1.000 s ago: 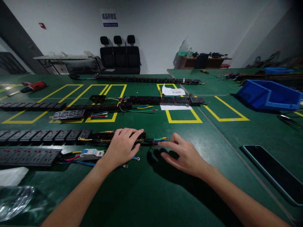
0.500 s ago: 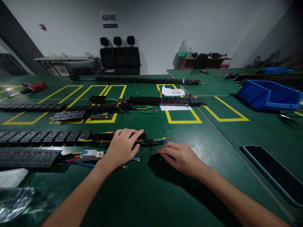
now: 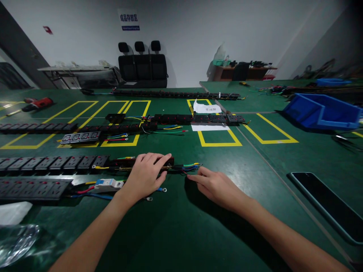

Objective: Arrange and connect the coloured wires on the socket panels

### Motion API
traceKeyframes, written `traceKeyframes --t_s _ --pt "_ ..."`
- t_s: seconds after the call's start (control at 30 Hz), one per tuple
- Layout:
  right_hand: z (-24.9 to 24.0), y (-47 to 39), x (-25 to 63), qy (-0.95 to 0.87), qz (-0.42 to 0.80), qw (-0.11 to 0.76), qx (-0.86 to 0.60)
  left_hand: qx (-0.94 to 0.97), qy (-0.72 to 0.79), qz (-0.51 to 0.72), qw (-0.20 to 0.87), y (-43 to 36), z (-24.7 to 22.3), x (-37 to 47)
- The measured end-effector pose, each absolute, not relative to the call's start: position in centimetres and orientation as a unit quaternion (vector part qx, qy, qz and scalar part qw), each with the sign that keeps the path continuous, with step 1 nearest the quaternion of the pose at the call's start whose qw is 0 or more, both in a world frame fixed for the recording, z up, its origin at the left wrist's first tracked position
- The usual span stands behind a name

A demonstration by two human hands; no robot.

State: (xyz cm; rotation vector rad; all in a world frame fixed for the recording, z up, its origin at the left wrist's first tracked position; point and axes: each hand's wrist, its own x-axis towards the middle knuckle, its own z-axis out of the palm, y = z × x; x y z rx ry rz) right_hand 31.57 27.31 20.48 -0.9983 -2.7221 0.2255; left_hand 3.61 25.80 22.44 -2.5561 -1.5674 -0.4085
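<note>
My left hand lies over a dark strip with brass-coloured rails, fingers across its top and thumb along its near side, gripping it. From the strip's right end runs a bundle of green, yellow and blue wires with lugs at their tips. My right hand is just below the bundle, index finger stretched left and fingertips closed at a thin reddish wire. Left of my left hand is a row of black sockets. Nearer me lies another socket strip, wired to a white-and-blue breaker.
More socket strips lie farther back among yellow tape outlines. A phone and a blue bin are at the right. At the far left lies a red drill; clear plastic is at the near left.
My right hand's fingertips have moved slightly left and up towards the wire bundle, and the red wire now shows less. My left hand keeps its place on the dark strip.
</note>
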Motion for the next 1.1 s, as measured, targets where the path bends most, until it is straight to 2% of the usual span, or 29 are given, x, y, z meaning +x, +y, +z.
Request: traceKeyframes --t_s 0.23,0.5,0.57,0.83,1.1 --pt "20.40 27.30 31.75 -0.923 0.090 0.139 -0.346 -0.843 -0.519 -0.132 0.050 25.79 22.46 3.60" --pt "20.61 27.40 32.26 -0.863 0.069 0.327 -0.379 -0.845 -0.514 -0.137 0.052 25.76 22.42 3.59" --pt "20.54 27.53 32.28 -0.842 0.061 0.351 -0.405 -0.845 -0.514 -0.138 0.052 25.77 22.42 3.60" --pt "19.67 28.06 32.15 -0.819 0.101 0.322 -0.464 -0.845 -0.514 -0.136 0.053 25.77 22.43 3.52" --pt "19.76 27.79 31.98 -0.837 0.129 0.325 -0.421 -0.844 -0.514 -0.138 0.056 25.76 22.40 3.55"
